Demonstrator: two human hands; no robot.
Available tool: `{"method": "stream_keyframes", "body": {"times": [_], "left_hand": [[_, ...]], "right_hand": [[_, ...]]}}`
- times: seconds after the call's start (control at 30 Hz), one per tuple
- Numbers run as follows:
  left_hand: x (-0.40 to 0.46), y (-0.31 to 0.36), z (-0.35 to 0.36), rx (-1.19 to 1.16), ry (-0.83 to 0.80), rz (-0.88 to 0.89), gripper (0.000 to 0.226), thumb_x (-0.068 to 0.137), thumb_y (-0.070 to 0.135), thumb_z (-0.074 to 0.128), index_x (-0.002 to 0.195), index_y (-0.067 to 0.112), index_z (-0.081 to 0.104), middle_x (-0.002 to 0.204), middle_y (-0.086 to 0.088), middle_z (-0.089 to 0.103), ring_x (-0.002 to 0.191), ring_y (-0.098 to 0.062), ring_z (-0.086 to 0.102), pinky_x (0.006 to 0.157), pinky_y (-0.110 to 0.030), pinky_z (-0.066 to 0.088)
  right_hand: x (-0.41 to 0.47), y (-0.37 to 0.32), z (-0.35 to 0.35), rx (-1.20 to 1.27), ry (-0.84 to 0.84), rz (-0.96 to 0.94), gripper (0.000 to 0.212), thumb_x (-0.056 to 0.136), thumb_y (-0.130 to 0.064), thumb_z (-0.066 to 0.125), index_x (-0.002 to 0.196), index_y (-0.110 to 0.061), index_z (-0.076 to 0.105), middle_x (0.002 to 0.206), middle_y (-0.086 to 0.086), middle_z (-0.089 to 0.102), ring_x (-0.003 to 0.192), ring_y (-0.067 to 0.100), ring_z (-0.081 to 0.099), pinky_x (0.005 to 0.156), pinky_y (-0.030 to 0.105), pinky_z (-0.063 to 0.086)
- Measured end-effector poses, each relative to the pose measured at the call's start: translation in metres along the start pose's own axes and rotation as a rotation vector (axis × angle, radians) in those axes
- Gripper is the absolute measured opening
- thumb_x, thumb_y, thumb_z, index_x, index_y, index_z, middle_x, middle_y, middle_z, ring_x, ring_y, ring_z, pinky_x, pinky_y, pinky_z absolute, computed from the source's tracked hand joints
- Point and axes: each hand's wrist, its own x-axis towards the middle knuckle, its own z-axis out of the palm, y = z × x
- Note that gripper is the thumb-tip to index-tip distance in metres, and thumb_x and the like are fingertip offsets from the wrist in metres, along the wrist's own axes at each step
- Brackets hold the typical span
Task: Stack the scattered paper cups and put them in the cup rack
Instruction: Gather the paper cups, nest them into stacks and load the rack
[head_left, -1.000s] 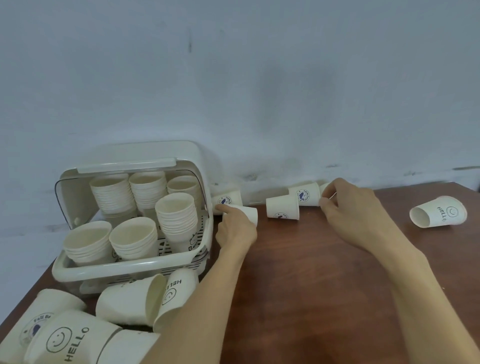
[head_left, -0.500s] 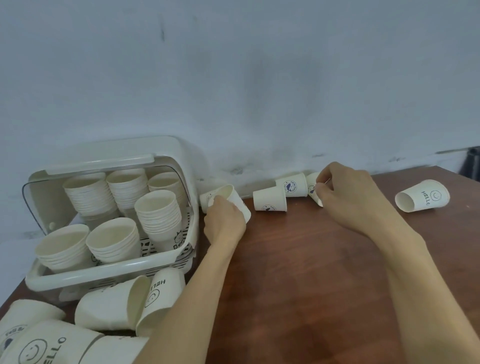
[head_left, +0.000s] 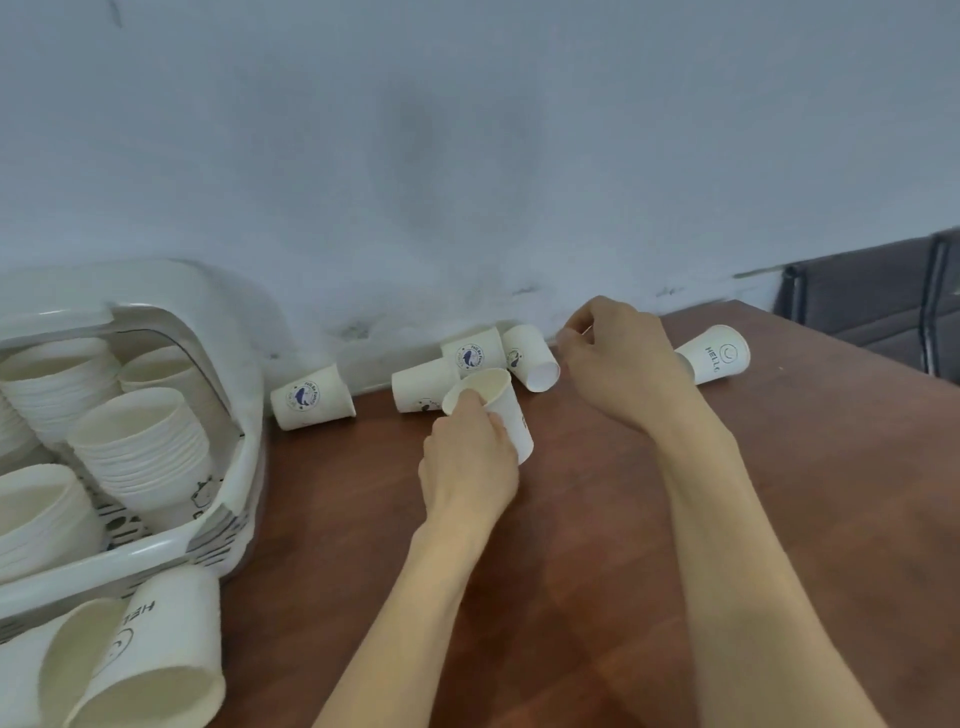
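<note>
wooden table (head_left: 597, 545) holds loose cups; left hand (head_left: 467, 462) grips a paper cup (head_left: 493, 400), right hand (head_left: 618, 358) seemingly pinched empty.

White paper cups (head_left: 313, 397) scattered beside rack (head_left: 228, 332)

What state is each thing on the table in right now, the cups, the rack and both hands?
Rack: lid open, holds stacked cups.
Held cup: gripped by left hand, mouth up, tilted.
Whale cup: on its side near the rack.
Hello cup: on its side, far right.
Wall cups: tipped, clustered.
Right hand: pinched shut; what it holds, I cannot tell.
</note>
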Motion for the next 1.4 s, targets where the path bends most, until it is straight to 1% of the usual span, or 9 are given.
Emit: {"method": "stream_keyframes", "body": {"times": [0.17, 0.23, 0.3, 0.37, 0.63, 0.83, 1.13, 1.3, 1.4], "left_hand": [[0.003, 0.010, 0.019, 0.050, -0.006, 0.007, 0.018, 0.099, 0.021, 0.033, 0.109, 0.014, 0.046, 0.107, -0.015, 0.055, 0.092, -0.034, 0.045, 0.076, -0.040, 0.038], [0.008, 0.016, 0.026, 0.061, -0.005, 0.030, 0.023, 0.099, 0.020, 0.034, 0.116, 0.014, 0.048, 0.111, -0.016, 0.055, 0.100, -0.037, 0.048, 0.077, -0.039, 0.036], [0.012, 0.024, 0.033, 0.065, -0.008, 0.054, 0.026, 0.099, 0.021, 0.035, 0.120, 0.016, 0.048, 0.113, -0.015, 0.056, 0.104, -0.038, 0.048, 0.078, -0.039, 0.037], [0.017, 0.033, 0.043, 0.067, -0.023, 0.072, 0.026, 0.098, 0.021, 0.035, 0.120, 0.017, 0.048, 0.113, -0.014, 0.055, 0.104, -0.037, 0.049, 0.079, -0.040, 0.038], [0.030, 0.055, 0.066, 0.204, -0.054, 0.222, 0.018, 0.098, 0.026, 0.035, 0.106, 0.016, 0.047, 0.104, -0.013, 0.056, 0.087, -0.032, 0.044, 0.070, -0.038, 0.036], [0.026, 0.060, 0.066, 0.188, -0.005, 0.263, 0.012, 0.097, 0.026, 0.033, 0.097, 0.019, 0.043, 0.092, -0.011, 0.054, 0.089, -0.034, 0.046, 0.069, -0.041, 0.040], [0.014, 0.071, 0.063, 0.181, 0.001, 0.310, 0.013, 0.098, 0.025, 0.033, 0.087, 0.019, 0.037, 0.086, -0.005, 0.046, 0.079, -0.031, 0.043, 0.066, -0.037, 0.036], [0.015, 0.071, 0.058, 0.236, -0.046, 0.284, 0.011, 0.099, 0.027, 0.032, 0.099, 0.021, 0.041, 0.087, -0.003, 0.046, 0.080, -0.029, 0.042, 0.070, -0.037, 0.038], [0.016, 0.068, 0.052, 0.257, -0.067, 0.273, 0.015, 0.099, 0.026, 0.032, 0.107, 0.020, 0.042, 0.087, -0.003, 0.044, 0.082, -0.028, 0.042, 0.073, -0.037, 0.039]], "right_hand": [[0.013, 0.022, 0.007, -0.022, -0.028, 0.042, 0.022, 0.096, -0.022, 0.042, 0.110, -0.013, 0.058, 0.108, 0.001, 0.062, 0.100, 0.021, 0.053, 0.050, 0.020, 0.023], [0.021, 0.036, 0.011, -0.035, -0.043, 0.059, 0.023, 0.094, -0.019, 0.044, 0.110, -0.010, 0.058, 0.106, 0.006, 0.063, 0.098, 0.025, 0.056, 0.054, 0.028, 0.037], [0.029, 0.055, 0.012, -0.026, -0.043, 0.105, 0.024, 0.092, -0.016, 0.045, 0.108, -0.005, 0.057, 0.105, 0.012, 0.063, 0.096, 0.031, 0.057, 0.072, 0.041, 0.050], [0.039, 0.082, 0.009, -0.051, -0.008, 0.155, 0.024, 0.092, -0.017, 0.044, 0.110, -0.004, 0.056, 0.108, 0.014, 0.061, 0.098, 0.033, 0.056, 0.081, 0.040, 0.049], [0.076, 0.185, 0.000, -0.040, 0.174, 0.434, 0.032, 0.095, -0.018, 0.043, 0.123, -0.002, 0.044, 0.124, 0.019, 0.051, 0.114, 0.040, 0.050, 0.084, 0.040, 0.042], [0.098, 0.219, 0.011, 0.027, 0.130, 0.555, 0.053, 0.094, -0.040, 0.050, 0.129, -0.003, 0.038, 0.130, 0.018, 0.051, 0.120, 0.039, 0.049, 0.089, 0.043, 0.043], [0.104, 0.240, 0.023, 0.210, 0.071, 0.543, 0.077, 0.058, -0.063, 0.052, 0.110, -0.006, 0.055, 0.099, 0.015, 0.068, 0.086, 0.033, 0.066, 0.074, 0.040, 0.057], [0.097, 0.217, 0.013, 0.189, 0.083, 0.407, 0.028, 0.085, -0.027, 0.052, 0.105, -0.010, 0.057, 0.101, 0.009, 0.066, 0.096, 0.029, 0.059, 0.073, 0.034, 0.048], [0.093, 0.205, 0.006, 0.173, 0.073, 0.314, 0.020, 0.084, -0.018, 0.048, 0.100, -0.012, 0.060, 0.097, 0.009, 0.069, 0.091, 0.026, 0.059, 0.057, 0.029, 0.042]]}}
